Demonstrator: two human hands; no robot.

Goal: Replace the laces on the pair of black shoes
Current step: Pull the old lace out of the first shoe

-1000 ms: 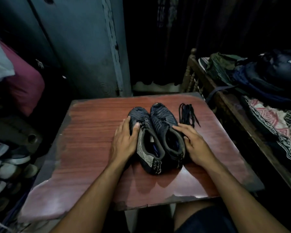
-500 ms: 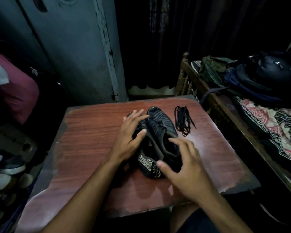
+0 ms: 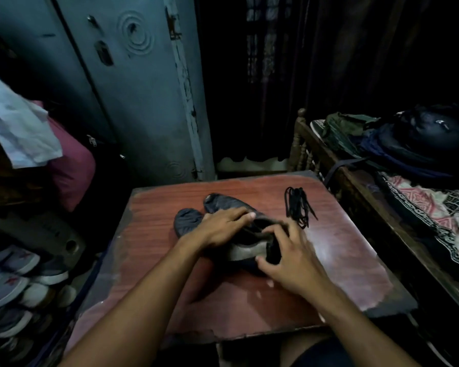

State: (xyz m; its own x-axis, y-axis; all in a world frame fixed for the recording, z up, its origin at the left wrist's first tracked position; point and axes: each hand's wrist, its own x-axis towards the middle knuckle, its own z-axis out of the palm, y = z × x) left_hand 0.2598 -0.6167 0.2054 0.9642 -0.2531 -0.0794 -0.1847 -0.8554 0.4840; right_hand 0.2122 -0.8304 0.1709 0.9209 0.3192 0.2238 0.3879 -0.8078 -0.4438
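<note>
Two black shoes lie on the red-brown table [image 3: 342,250]. The left shoe [image 3: 187,223] shows only its toe, lying flat. The right shoe [image 3: 231,205] is tipped onto its side, its pale sole edge facing me. My left hand [image 3: 220,229] lies across the top of that shoe, fingers over its opening. My right hand [image 3: 289,258] grips its heel, thumb below and fingers curled over the collar. A bundle of black laces [image 3: 298,206] rests on the table to the right of the shoes, apart from both hands.
A blue metal cupboard [image 3: 133,96] stands behind the table. Several sneakers [image 3: 13,284] are stacked low on the left. A wooden bed frame [image 3: 355,186] with a dark backpack [image 3: 429,144] and patterned cloth runs along the right side.
My right hand has closed on the right shoe's heel and tipped the shoe onto its side. My left hand slid across onto that shoe. The left shoe's toe is now uncovered.
</note>
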